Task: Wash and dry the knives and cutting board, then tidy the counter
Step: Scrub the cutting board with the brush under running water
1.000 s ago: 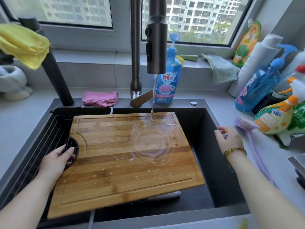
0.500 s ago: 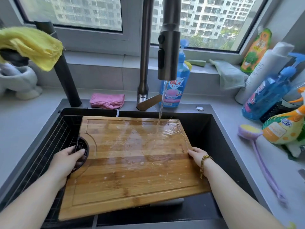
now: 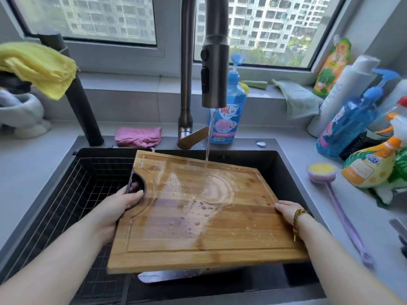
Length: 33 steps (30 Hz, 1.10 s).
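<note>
A wet bamboo cutting board (image 3: 204,219) hangs over the black sink (image 3: 284,164), tilted down toward me. Water runs from the faucet head (image 3: 214,69) onto its far half. My left hand (image 3: 114,208) grips the board's left edge with the thumb in the round handle hole. My right hand (image 3: 286,211) holds the board's right edge, fingers curled under it. A knife blade (image 3: 174,275) lies in the sink below the board's near edge, mostly hidden.
A wire rack (image 3: 72,199) fills the sink's left side. A purple long-handled brush (image 3: 339,208) lies on the right counter beside several spray bottles (image 3: 365,170). Blue dish soap (image 3: 231,111), a pink cloth (image 3: 138,136) and a yellow cloth (image 3: 37,67) sit behind.
My right hand left the purple brush on the counter and took hold of the board's right edge. The board has shifted right and tipped, spreading the water across it.
</note>
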Available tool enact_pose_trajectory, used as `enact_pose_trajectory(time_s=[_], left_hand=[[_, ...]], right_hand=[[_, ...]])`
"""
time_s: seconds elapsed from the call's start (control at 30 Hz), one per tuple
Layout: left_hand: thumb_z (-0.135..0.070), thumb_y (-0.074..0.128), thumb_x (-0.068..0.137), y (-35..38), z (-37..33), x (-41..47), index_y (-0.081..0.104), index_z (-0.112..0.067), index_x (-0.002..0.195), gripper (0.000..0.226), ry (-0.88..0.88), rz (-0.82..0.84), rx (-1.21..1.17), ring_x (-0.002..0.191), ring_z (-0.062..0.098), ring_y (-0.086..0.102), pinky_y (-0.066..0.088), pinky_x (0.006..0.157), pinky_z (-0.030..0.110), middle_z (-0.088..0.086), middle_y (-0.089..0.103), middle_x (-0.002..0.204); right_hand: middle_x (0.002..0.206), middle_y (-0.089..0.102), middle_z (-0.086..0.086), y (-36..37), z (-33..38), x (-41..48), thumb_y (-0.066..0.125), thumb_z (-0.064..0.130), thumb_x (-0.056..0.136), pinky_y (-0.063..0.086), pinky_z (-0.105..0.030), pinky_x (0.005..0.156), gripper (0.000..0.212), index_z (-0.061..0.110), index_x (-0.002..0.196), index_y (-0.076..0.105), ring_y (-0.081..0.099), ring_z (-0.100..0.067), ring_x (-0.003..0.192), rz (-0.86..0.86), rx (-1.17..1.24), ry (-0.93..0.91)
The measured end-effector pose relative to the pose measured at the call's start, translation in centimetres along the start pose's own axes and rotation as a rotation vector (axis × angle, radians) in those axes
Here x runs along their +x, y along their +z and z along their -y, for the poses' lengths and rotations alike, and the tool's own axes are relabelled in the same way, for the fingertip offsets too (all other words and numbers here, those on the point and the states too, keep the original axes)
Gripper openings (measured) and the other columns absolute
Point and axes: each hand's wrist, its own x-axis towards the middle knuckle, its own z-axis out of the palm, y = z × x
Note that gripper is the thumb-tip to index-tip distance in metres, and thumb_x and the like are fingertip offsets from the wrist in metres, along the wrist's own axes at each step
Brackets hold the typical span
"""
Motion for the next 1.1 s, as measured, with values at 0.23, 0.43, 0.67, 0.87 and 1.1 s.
enact_pose_trajectory(time_s=[0.23, 0.43, 0.67, 0.87, 1.1], left_hand=[[-0.002, 0.052, 0.088, 0.8, 0.5, -0.4, 0.058, -0.013, 0.104, 0.021, -0.077, 0.032, 0.063, 0.05, 0.021, 0.067, 0.053, 0.041, 0.028, 0.011, 0.071, 0.065], [-0.006, 0.053, 0.087, 1.1, 0.6, -0.9, 0.058, -0.017, 0.103, 0.02, -0.112, 0.065, 0.002, 0.051, 0.022, 0.067, 0.053, 0.042, 0.03, 0.012, 0.072, 0.067], [-0.009, 0.048, 0.08, 1.6, 1.3, -1.7, 0.061, -0.014, 0.109, 0.032, -0.146, 0.25, -0.125, 0.055, 0.023, 0.068, 0.057, 0.049, 0.034, 0.012, 0.072, 0.075], [0.001, 0.034, 0.089, 3.6, 0.4, -2.6, 0.064, -0.022, 0.1, 0.039, -0.008, 0.307, -0.09, 0.053, 0.021, 0.067, 0.054, 0.044, 0.032, 0.01, 0.072, 0.074], [0.017, 0.033, 0.077, 7.7, -0.1, -1.8, 0.069, -0.028, 0.082, 0.057, 0.109, 0.278, 0.166, 0.06, 0.019, 0.068, 0.048, 0.041, 0.021, 0.004, 0.072, 0.069]], right_hand=[[0.141, 0.042, -0.013, -2.6, 0.3, 0.0, 0.046, 0.014, 0.094, 0.03, -0.029, 0.104, 0.039, 0.004, 0.132, 0.047, 0.039, -0.029, 0.13, -0.045, -0.183, -0.012], [0.141, 0.041, -0.014, -3.2, 0.2, -0.4, 0.047, 0.013, 0.093, 0.029, -0.031, 0.106, 0.041, 0.007, 0.134, 0.045, 0.04, -0.029, 0.129, -0.06, -0.141, -0.02], [0.143, 0.039, -0.015, -1.3, -0.8, -0.3, 0.044, 0.028, 0.095, 0.03, -0.032, 0.105, 0.049, 0.004, 0.137, 0.038, 0.039, -0.03, 0.13, -0.11, -0.092, -0.069], [0.148, 0.029, -0.015, 1.6, -1.0, 0.6, 0.036, 0.041, 0.096, 0.027, -0.042, 0.109, 0.06, 0.008, 0.145, 0.021, 0.031, -0.034, 0.134, -0.063, -0.029, 0.074], [0.156, -0.001, -0.007, 9.0, 4.8, -2.0, 0.02, 0.038, 0.1, 0.002, -0.034, 0.117, 0.055, 0.017, 0.148, 0.004, -0.001, -0.022, 0.144, 0.003, -0.03, -0.246]])
